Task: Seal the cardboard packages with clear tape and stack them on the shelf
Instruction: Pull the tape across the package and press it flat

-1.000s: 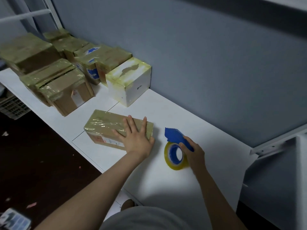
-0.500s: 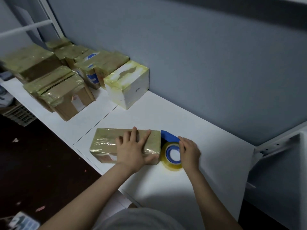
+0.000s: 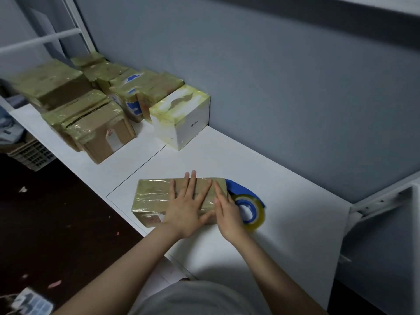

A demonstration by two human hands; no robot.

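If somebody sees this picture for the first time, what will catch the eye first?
Both hands lie flat on a tape-wrapped package at the front of the white shelf: the left hand on its top, the right hand at its right end. A blue tape dispenser lies just right of it. More wrapped packages stand further back on the left.

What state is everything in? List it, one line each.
package, tape-wrapped, lying flat on the shelf
left hand, flat, pressing the package top
right hand, fingers straight on the package's right end
tape dispenser, against the package's right end
white box, taped, by the wall
other packages, taped, grouped at left
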